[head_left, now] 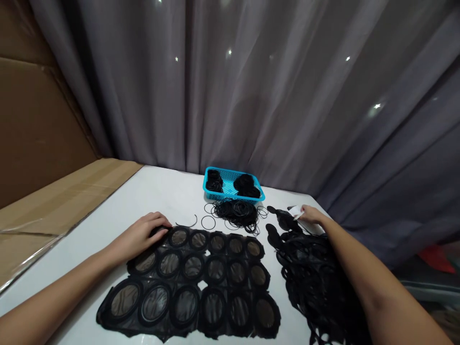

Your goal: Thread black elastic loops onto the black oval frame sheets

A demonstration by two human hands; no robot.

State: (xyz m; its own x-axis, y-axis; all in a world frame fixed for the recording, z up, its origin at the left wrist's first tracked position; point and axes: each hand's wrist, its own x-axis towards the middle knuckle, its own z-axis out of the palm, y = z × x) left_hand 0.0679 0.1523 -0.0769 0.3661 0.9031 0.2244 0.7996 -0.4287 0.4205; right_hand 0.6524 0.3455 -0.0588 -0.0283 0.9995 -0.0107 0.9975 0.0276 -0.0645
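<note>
A black rubber sheet (pixel 201 282) moulded with several rows of oval rings lies flat on the white table (pixel 158 191) in front of me. My left hand (pixel 143 232) rests palm down on the sheet's far left corner, fingers spread. My right hand (pixel 309 214) reaches to the far right, its fingertips on a small white piece (pixel 294 211) at the top of a pile of black rubber scrap (pixel 309 273). My right forearm lies over that pile.
A loose heap of thin black rubber rings (pixel 237 213) sits beyond the sheet. Behind it stands a turquoise basket (pixel 233 184) holding black parts. Grey curtain hangs behind the table; brown cardboard lies at the left.
</note>
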